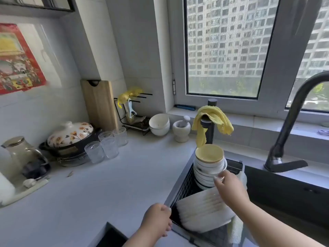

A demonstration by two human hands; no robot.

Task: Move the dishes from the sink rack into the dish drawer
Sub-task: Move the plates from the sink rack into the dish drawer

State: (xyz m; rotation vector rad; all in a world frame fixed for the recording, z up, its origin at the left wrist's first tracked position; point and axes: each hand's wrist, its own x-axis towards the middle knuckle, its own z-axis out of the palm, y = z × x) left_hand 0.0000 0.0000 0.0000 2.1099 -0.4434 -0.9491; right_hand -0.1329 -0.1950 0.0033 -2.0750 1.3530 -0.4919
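1. While daylight fills the kitchen window (226,47), a person's right hand (229,188) reaches to the stack of striped bowls (206,168) standing in the sink rack (183,189), its fingertips curled onto a bowl's rim.
2. Left hand (157,220) rests near the sink's edge, fingers curled, apparently holding nothing.
3. White plates (203,211) lean in a row just in front of the bowls, still in the rack.
4. Lifting straight up, with a firm hold under the rim, looks the safest way; the left hand could steady the pile.
5. No dish drawer is clearly in view.
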